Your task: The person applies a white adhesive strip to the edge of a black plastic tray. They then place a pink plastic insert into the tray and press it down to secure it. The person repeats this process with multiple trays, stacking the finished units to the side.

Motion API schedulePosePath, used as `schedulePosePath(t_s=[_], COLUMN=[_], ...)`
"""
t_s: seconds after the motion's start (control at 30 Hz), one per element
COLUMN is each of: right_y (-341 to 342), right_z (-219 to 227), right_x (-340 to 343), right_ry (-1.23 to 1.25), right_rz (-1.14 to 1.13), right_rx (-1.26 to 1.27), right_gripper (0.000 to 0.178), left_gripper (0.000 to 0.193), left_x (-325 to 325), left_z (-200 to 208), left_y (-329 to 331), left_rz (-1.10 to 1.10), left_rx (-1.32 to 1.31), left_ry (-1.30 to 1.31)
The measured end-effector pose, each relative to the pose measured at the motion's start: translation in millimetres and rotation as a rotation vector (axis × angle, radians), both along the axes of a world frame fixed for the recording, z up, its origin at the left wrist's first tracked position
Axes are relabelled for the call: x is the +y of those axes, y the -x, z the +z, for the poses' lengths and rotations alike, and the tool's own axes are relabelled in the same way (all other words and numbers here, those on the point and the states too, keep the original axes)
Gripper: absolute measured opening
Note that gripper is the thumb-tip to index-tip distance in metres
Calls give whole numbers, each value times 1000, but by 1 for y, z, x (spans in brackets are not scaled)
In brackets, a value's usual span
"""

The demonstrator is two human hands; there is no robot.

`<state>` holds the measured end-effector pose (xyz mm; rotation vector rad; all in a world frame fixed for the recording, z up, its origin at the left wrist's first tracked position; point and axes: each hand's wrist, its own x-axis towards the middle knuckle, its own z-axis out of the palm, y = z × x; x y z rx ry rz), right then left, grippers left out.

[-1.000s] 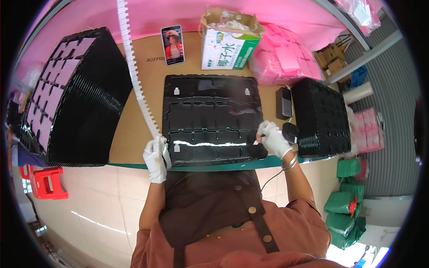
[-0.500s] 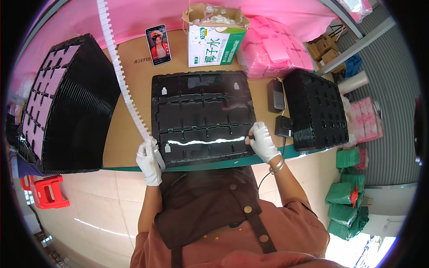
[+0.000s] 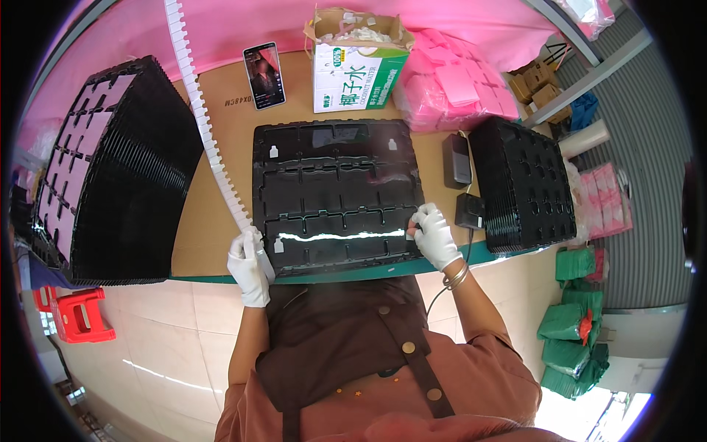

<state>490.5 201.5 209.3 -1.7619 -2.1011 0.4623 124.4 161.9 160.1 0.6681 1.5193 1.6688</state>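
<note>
A black moulded plastic tray (image 3: 339,193) lies in front of me on the table. Three small white tab-shaped stickers show on it: one at far left (image 3: 274,152), one at far right (image 3: 392,144), one at near left (image 3: 279,245). My left hand (image 3: 249,271), in a white glove, grips the lower end of a long white notched strip (image 3: 210,151) beside the tray's near left corner. At the tray's near right corner is my gloved right hand (image 3: 436,239), its fingertips closed on a small white sticker (image 3: 409,235) against the tray; fingers partly hide it.
Tall stacks of black trays stand left (image 3: 136,177) and right (image 3: 521,188). Behind are a phone (image 3: 264,76), an open carton (image 3: 357,77) and pink wrapped packs (image 3: 449,85). A dark power bank (image 3: 456,160) and a black adapter (image 3: 470,211) lie right of the tray.
Both hands stay nearly in place, the right at the same tray corner. The whole view has shifted slightly. The phone's picture has changed.
</note>
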Motion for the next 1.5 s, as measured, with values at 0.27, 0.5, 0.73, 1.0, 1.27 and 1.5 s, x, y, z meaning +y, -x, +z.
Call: schedulePosePath(t_s=[0.27,0.5,0.73,1.0,1.27,1.5], right_y=[-14,-12,-7,-22,-13,47], right_z=[-13,-13,-19,-17,33,125], right_x=[-4,-3,-3,-2,59,248], right_ry=[-59,-85,-42,20,142,-685], right_rz=[112,69,9,149,-99,-145], right_rx=[182,196,186,234,589,391], right_gripper=[19,25,25,24,13,9], left_gripper=[17,17,17,17,18,19], left_x=[0,1,1,-1,0,0], left_z=[2,0,0,-2,4,-2], left_y=[-1,-2,-2,-1,-5,0], left_rz=[5,26,17,8,0,9], left_rx=[32,54,41,35,75,227], left_ry=[-7,-36,-28,-41,-2,-23])
